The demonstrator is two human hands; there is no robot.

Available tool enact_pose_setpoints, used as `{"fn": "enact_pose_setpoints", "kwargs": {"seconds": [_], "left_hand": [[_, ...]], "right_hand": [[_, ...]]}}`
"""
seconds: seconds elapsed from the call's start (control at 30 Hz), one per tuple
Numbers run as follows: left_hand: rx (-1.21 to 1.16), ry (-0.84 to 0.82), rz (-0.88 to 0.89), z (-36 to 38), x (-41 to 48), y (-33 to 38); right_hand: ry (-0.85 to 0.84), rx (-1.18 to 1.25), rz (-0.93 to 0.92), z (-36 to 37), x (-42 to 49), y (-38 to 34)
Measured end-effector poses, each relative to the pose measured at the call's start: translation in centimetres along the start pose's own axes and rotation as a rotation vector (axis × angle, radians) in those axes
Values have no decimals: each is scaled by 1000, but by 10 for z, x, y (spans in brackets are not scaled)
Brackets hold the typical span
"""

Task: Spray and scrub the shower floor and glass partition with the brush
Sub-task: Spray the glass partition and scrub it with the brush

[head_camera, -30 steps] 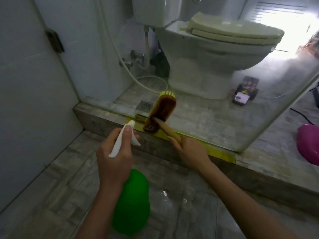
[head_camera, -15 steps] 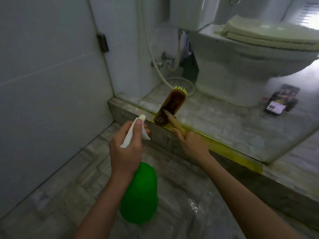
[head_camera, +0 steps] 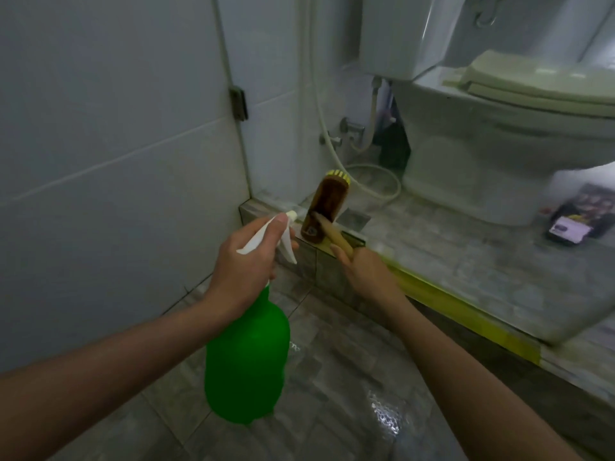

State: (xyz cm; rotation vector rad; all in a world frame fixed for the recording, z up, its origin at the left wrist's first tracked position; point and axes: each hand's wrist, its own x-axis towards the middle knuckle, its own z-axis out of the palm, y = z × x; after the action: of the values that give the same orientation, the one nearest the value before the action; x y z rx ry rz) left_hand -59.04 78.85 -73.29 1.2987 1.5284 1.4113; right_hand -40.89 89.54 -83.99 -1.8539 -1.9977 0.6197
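Now brush (head_camera: 327, 207) — handle in right hand (head_camera: 364, 277).

Shower floor (head_camera: 336, 387) wet; raised floor (head_camera: 472, 261) bears toilet (head_camera: 482, 151)

A pale tiled wall (head_camera: 100, 128) with thin grout lines fills the left side and meets a second white wall (head_camera: 276, 61) at a corner, where a dark metal hinge (head_camera: 239, 104) sits. Grey marbled tiles cover the shower floor (head_camera: 332, 377), with a wet glint (head_camera: 386, 417) near the bottom. A raised stone kerb (head_camera: 319, 264) carries a yellow strip (head_camera: 466, 314) under the glass partition (head_camera: 579, 331). Beyond it stand a white toilet (head_camera: 482, 168) with its cream lid (head_camera: 539, 81) down and a cistern (head_camera: 399, 38). A white hose (head_camera: 327, 134) hangs past a metal valve (head_camera: 352, 128) and coils on the floor. A dark packet (head_camera: 579, 217) lies by the toilet. The light is dim.
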Motion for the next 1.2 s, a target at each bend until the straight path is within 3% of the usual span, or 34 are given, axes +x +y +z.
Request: {"fn": "enact_pose_setpoints", "kwargs": {"seconds": [0.2, 0.47, 0.67, 0.93, 1.1, 1.2], "left_hand": [[-54, -2, -33, -20, 4, -27], [-65, 84, 9, -27, 7, -63], [-89, 142, -3, -41, 18, -82], [2, 140, 31, -46, 25, -95], [-11, 54, 62, -32, 12, -91], [-68, 20, 28, -25, 5, -88]], "right_hand": [[116, 190, 187, -28, -87, 60], [76, 108, -20, 11, 26, -37], [100, 142, 110, 8, -34, 27], [-5, 245, 67, 51, 31, -60], [64, 500, 222, 34, -45, 8], [196, 834, 469, 31, -111, 50]]}}
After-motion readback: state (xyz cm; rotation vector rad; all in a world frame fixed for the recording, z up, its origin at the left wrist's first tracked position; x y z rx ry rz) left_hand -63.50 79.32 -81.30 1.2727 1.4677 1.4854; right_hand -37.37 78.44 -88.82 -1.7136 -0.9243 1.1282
